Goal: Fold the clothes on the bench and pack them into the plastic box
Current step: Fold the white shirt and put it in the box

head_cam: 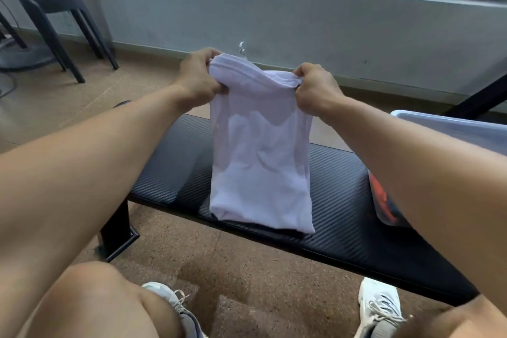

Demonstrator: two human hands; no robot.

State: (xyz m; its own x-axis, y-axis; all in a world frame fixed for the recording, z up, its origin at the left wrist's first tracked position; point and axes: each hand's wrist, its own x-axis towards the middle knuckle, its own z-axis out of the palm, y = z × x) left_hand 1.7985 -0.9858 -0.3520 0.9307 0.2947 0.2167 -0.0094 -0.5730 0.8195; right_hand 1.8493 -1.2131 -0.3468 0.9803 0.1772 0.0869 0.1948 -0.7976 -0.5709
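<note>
Grey wall and a dark-framed window fill the background, with a black stool [55, 3] far beyond the left hand. Below both hands runs the black tabletop [337, 181]. The left hand [197, 77] and the right hand [315, 88] each pinch an upper corner of a white T-shirt [260, 156], already narrowed into a long panel. It hangs between them, its lower edge resting on the tabletop, its long axis running away from the person. This looks like mid-fold; next, probably, the held end comes down over the lower end. A plastic box [450, 126] sits beyond the right hand.
</note>
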